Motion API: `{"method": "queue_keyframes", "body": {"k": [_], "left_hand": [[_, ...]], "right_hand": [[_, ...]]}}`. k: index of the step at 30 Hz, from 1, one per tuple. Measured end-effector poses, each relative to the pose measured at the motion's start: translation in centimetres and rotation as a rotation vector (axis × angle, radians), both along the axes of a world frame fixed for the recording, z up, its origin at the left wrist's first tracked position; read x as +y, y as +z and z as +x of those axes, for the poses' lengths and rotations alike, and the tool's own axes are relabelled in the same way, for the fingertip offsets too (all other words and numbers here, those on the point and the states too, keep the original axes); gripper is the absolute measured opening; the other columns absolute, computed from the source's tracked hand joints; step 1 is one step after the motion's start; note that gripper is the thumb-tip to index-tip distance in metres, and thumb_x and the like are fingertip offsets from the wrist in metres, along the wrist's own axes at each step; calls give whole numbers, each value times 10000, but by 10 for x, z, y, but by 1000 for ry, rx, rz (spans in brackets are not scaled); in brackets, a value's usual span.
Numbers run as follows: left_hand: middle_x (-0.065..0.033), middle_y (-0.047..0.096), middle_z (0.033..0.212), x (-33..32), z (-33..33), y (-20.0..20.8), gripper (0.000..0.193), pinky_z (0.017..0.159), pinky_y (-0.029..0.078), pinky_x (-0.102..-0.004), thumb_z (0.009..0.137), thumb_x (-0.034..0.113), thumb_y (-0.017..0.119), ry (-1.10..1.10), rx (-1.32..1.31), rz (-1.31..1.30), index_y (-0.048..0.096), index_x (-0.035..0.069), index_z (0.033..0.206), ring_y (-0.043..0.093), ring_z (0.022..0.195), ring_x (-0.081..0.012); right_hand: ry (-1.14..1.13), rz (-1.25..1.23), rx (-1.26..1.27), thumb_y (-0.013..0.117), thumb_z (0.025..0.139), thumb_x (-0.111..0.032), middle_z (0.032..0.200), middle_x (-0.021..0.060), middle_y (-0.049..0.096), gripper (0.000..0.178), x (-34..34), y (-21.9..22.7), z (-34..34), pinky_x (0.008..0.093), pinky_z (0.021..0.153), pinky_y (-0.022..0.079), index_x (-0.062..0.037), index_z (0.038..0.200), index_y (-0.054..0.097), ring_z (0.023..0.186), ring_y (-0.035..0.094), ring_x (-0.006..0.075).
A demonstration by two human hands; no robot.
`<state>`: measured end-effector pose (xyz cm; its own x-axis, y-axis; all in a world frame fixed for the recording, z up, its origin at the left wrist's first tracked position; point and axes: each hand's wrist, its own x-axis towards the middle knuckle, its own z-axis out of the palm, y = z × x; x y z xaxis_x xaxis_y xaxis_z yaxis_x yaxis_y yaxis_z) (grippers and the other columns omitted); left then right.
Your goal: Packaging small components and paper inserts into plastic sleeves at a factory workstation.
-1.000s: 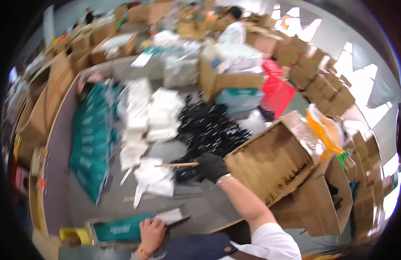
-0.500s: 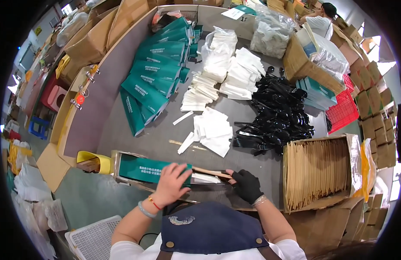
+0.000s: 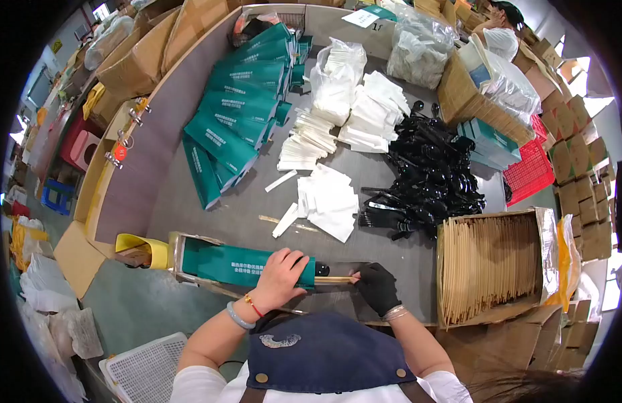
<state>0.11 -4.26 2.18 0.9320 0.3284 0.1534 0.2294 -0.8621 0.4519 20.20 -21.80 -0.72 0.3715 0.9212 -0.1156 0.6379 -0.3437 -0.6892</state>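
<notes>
A green paper sleeve [image 3: 225, 262] lies along the table's near edge, one end inside a cardboard holder [image 3: 178, 258]. My bare left hand [image 3: 280, 279] presses over its right end, fingers curled across the top and thumb at the near side. In my right hand [image 3: 377, 285], which wears a black fingertipless glove, is a pair of wooden chopsticks [image 3: 336, 280], pinched at the right end. Their left part disappears into the sleeve's open mouth. A rounded black plastic piece [image 3: 321, 269] shows at that mouth; how far it reaches inside is hidden.
Green sleeves [image 3: 233, 127] fan out at back left. White packets [image 3: 327, 201] lie mid-table beside a pile of black plastic cutlery [image 3: 435, 174]. An open carton of chopsticks [image 3: 492, 269] stands right, a yellow container [image 3: 141, 252] left. A person [image 3: 502, 37] is at the far right.
The sleeve's open end and my left hand have shifted right. The chopsticks now run level into the mouth, and the white piece beneath them is out of sight.
</notes>
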Motion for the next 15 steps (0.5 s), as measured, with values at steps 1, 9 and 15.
{"method": "queue_keyframes", "body": {"k": [1, 9, 15], "left_hand": [[-106, 526, 1179, -1, 5, 1, 754, 948, 407, -450, 541, 208, 845, -16, -6, -4, 551, 37, 1213, 482, 1103, -313], [-103, 534, 1073, 2, 19, 16, 583, 820, 425, -401, 602, 147, 774, -169, 91, 164, 609, 228, 1155, 504, 993, -301], [-103, 531, 973, 19, 43, 53, 204, 759, 444, -406, 698, 118, 661, -319, 339, 140, 653, 160, 898, 527, 965, -303]], "right_hand": [[-85, 61, 101, 734, 774, -91, 938, 109, 652, 158, -2, -8, -9, 328, 756, 521, -72, 924, 688, 839, 647, 268], [110, 210, -332, 787, 656, -358, 1079, 96, 594, 546, 28, 29, -17, 450, 874, 412, -113, 1104, 596, 1052, 553, 300], [184, 2, -370, 803, 582, -362, 1056, 82, 593, 586, 27, 44, -2, 446, 864, 395, -113, 1072, 598, 1034, 548, 289]]}}
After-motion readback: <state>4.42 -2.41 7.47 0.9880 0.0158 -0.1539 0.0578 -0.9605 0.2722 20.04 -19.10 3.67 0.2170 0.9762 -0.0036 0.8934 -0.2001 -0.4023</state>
